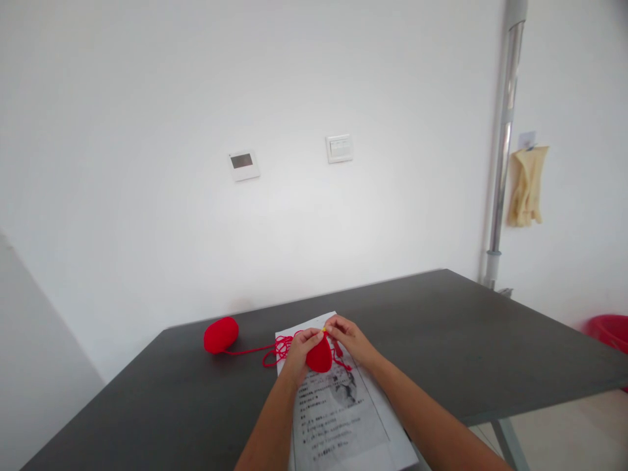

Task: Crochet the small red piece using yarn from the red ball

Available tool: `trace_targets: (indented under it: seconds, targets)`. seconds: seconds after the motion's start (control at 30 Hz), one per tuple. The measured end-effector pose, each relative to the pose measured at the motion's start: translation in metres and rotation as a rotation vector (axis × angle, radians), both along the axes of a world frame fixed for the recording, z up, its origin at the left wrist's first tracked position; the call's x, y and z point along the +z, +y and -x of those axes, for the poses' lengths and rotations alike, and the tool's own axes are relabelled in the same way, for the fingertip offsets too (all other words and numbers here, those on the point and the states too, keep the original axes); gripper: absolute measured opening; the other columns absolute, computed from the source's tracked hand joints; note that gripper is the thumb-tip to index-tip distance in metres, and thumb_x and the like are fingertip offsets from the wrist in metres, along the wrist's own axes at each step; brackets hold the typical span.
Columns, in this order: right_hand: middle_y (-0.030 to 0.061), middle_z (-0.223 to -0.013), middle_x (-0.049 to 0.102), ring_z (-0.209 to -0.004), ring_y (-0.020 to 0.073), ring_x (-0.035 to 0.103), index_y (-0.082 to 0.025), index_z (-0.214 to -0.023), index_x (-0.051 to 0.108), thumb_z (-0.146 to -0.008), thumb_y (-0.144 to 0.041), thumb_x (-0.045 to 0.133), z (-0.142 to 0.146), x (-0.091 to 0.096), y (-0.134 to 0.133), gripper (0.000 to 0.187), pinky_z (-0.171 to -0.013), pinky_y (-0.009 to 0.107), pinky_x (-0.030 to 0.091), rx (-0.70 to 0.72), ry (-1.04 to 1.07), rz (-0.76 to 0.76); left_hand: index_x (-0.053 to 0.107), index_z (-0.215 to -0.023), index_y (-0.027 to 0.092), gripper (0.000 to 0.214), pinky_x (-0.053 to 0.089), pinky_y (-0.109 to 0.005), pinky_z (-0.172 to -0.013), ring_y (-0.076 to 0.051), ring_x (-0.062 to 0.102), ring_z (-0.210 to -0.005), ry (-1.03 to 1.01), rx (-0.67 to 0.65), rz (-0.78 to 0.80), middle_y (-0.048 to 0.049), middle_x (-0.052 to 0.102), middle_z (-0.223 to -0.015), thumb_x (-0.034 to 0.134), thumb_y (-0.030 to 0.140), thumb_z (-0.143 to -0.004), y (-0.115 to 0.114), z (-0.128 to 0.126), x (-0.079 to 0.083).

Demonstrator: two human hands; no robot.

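A rounded red yarn piece, which looks crocheted, is pinched at its upper edge by my left hand. My right hand is closed at the top of the same piece, its thumb and finger meeting near my left thumb. Between the fingertips shows a tiny yellow thing, too small to name. Loose red yarn lies tangled left of my left hand and runs to a red yarn ball. Short red strands hang beneath my right hand.
Printed paper sheets lie under my hands on the dark grey table. A white wall stands behind, with a thermostat panel and a switch. Rubber gloves hang beside a metal pipe; a red basin is at right.
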State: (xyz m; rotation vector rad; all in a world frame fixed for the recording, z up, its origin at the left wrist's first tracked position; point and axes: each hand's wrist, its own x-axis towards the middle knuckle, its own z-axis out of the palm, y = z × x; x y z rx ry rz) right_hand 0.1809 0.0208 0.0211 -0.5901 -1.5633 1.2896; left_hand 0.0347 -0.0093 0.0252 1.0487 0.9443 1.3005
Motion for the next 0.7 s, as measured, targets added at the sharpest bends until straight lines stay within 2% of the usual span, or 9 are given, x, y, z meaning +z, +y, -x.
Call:
trace_targets:
  seconds: [0.17, 0.4, 0.53, 0.7]
  targets:
    - [-0.0048, -0.056, 0.046, -0.044, 0.0087, 0.042, -0.02, -0.073, 0.052, -0.079, -0.052, 0.052, 0.003, -0.008, 0.004, 0.033, -0.042, 0.021, 0.035, -0.07, -0.004, 0.037, 0.065, -0.071, 0.015, 0.027, 0.041, -0.023, -0.051, -0.013, 0.056, -0.052, 0.121, 0.093, -0.061, -0.0006, 0.065, -0.062, 0.076, 0.035, -0.055, 0.003, 0.001, -0.002]
    - [-0.0063, -0.05, 0.044, -0.039, 0.0076, 0.041, -0.019, -0.066, 0.047, -0.079, -0.052, 0.051, 0.002, -0.012, 0.005, 0.036, -0.042, 0.02, 0.034, -0.114, -0.062, 0.01, 0.067, -0.069, 0.018, 0.012, 0.045, -0.031, -0.071, -0.02, 0.06, -0.073, 0.549, 0.289, -0.363, -0.0034, 0.067, -0.072, 0.067, 0.029, -0.064, 0.001, 0.0, 0.001]
    - [-0.0063, -0.052, 0.044, -0.039, 0.0073, 0.042, -0.018, -0.064, 0.046, -0.079, -0.046, 0.052, 0.002, -0.009, 0.002, 0.031, -0.043, 0.021, 0.034, -0.13, -0.111, -0.039, 0.066, -0.071, 0.019, 0.008, 0.044, -0.031, -0.07, -0.019, 0.058, -0.073, 0.677, 0.321, -0.446, -0.0029, 0.064, -0.073, 0.064, 0.025, -0.067, -0.001, -0.002, 0.001]
    - [-0.006, -0.049, 0.04, -0.045, 0.0088, 0.04, -0.019, -0.06, 0.044, -0.08, -0.04, 0.048, 0.002, -0.007, 0.002, 0.029, -0.047, 0.021, 0.033, -0.188, -0.158, -0.08, 0.065, -0.071, 0.019, 0.005, 0.043, -0.029, -0.069, -0.018, 0.056, -0.072, 0.739, 0.32, -0.516, -0.0019, 0.062, -0.073, 0.062, 0.022, -0.069, -0.002, -0.003, 0.0]
